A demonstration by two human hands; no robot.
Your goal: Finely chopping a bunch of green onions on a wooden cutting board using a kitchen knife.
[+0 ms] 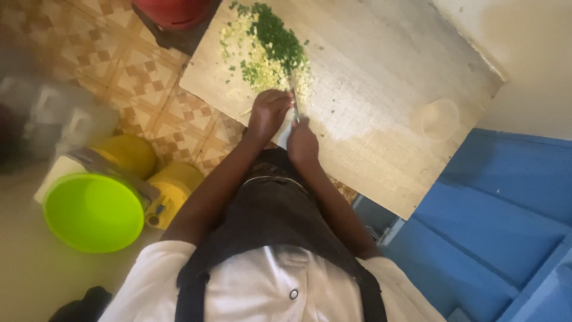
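1. While the person leans over a wooden board (381,89), the right hand (302,143) is closed around a knife (294,102).
2. Its blade runs straight ahead from the fingers into chopped greens (271,45).
3. Left hand (268,112), fingers curled, rests just beside the blade, nearer the pile.

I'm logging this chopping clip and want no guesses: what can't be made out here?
- Knife, head view: only a thin edge shows, so its shape is unclear; the right hand hides the handle.
- Left hand: its fingertips are hidden underneath.
- Red container: cut off by the top edge.
- Grey objects at left: too blurred to identify.
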